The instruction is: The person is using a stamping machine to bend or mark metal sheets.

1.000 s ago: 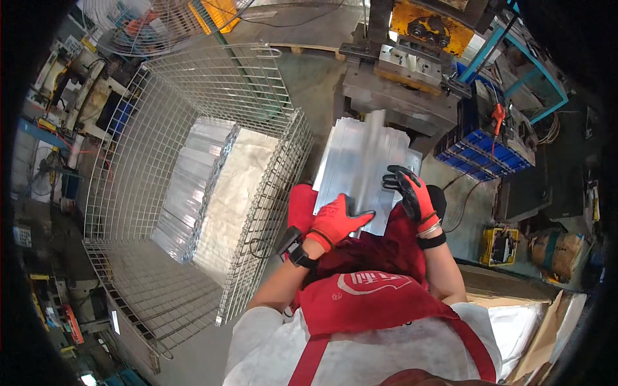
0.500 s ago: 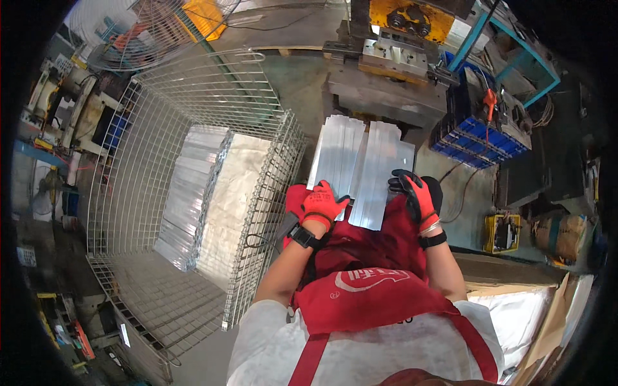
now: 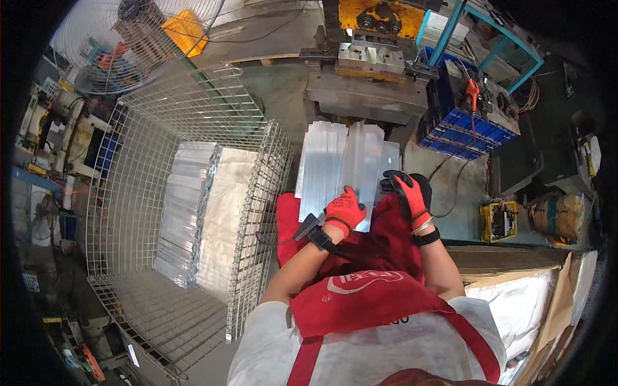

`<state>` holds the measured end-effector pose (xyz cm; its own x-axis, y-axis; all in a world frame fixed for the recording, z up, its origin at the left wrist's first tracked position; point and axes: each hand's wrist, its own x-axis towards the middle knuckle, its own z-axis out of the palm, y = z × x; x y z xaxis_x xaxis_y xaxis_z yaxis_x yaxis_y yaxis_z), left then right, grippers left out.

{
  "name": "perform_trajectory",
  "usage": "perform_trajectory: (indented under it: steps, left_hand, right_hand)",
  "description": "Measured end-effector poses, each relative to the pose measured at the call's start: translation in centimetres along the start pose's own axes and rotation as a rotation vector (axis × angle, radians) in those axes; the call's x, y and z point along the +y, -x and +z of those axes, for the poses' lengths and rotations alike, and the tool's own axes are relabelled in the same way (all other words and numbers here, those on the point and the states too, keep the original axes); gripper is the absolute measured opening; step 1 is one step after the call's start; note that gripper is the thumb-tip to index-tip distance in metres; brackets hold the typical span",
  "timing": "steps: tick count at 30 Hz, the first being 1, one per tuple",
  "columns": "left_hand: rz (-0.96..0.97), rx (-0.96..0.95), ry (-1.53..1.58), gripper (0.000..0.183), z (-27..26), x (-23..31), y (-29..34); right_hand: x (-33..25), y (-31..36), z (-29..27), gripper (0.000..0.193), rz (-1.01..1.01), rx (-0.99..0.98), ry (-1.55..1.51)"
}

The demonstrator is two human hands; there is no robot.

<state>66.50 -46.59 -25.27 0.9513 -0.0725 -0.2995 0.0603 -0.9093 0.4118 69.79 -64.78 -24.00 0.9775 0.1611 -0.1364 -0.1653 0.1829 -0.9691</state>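
Flat silvery metal strips lie across my lap in two bundles: a left stack (image 3: 322, 168) and a right stack (image 3: 362, 154), side by side and nearly touching. My left hand (image 3: 346, 211), in a red and black glove, is closed over the near part of the right stack, its fingertips partly hidden. Beside the stack's right edge, my right hand (image 3: 409, 195) in a matching glove has its fingers bent and apart, with nothing visible between them. A paler flat metal piece (image 3: 389, 156) shows past the right stack, close to those fingers.
A wire mesh cage (image 3: 132, 212) on my left holds more metal strips (image 3: 187, 212) beside a cream sheet (image 3: 228, 219). Ahead stands a press-like machine (image 3: 367, 90). At right are a blue crate (image 3: 460, 132), a yellow basket (image 3: 499, 220) and an opened cardboard box (image 3: 515, 257).
My left hand has moved right, from between the two stacks onto the near part of the right one. My right hand stays near the right edge. The whole view has shifted slightly.
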Motion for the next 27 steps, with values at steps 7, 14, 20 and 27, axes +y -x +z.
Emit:
perform_trajectory:
  steps: [7, 14, 20, 27]
  left_hand:
    - [0.104, 0.372, 0.260, 0.045, -3.6, -0.9, 2.8]
    - [0.214, -0.073, 1.356, 0.036, -3.9, 1.2, 0.8]
    - [0.308, -0.126, 1.450, 0.023, -4.0, 2.6, -1.9]
    - [0.017, -0.329, 1.689, 0.023, -5.7, 3.0, -0.1]
  right_hand:
    - [-0.2, -0.2, 0.6, 0.029, -0.024, 0.053, -0.047]
    - [-1.6, -2.4, 2.9, 0.045, -0.035, -0.187, -0.219]
    - [-3.7, -4.9, 3.0, 0.021, 0.162, -0.040, -0.419]
    - [-5.2, -7.9, 3.0, 0.027, -0.110, -0.077, -0.189]
